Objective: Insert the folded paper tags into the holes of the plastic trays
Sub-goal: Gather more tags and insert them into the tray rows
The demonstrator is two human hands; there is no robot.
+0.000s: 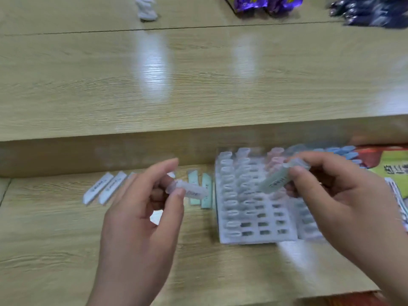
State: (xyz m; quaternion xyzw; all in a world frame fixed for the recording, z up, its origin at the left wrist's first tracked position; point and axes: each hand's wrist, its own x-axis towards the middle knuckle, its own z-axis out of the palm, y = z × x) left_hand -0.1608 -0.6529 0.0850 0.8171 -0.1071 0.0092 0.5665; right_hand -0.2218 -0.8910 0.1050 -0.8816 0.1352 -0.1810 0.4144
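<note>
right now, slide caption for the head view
Left hand holds a white tag, right hand a green tag over the plastic tray.

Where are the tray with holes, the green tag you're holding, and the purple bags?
plastic tray (254, 238): head view, on its bare near rim.
green tag (273, 183): head view, on the tag's printed middle.
purple bags (249, 2): head view, on the left bag's front.

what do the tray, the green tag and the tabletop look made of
Tray: thin whitish plastic, slightly glossy, with moulded rows of holes. Green tag pinched by the right hand: likely matte printed paper, though blurred. Tabletop: wood-grain surface, perhaps laminate, glossy from the light streaks.
</note>
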